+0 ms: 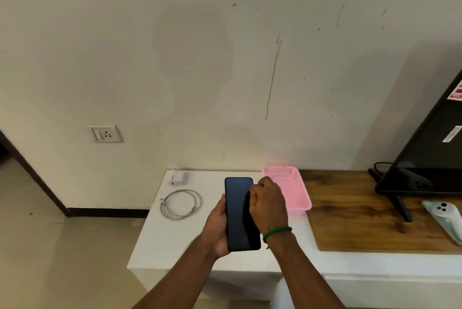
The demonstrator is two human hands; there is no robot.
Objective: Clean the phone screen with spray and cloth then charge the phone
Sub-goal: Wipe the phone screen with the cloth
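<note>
Left hand [218,227] and right hand [268,205], both hands tight around the dark phone [240,218].

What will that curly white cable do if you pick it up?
The coiled white charging cable would probably flop and uncoil, since nothing visible ties its loops. It looks thin, so it is likely light.

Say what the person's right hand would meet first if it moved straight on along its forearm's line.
Probably the pink basket, whose left rim lies just beyond the right hand holding the phone by its edge. If the hand passes above the basket, it would meet the wall. Depth is unclear.
</note>
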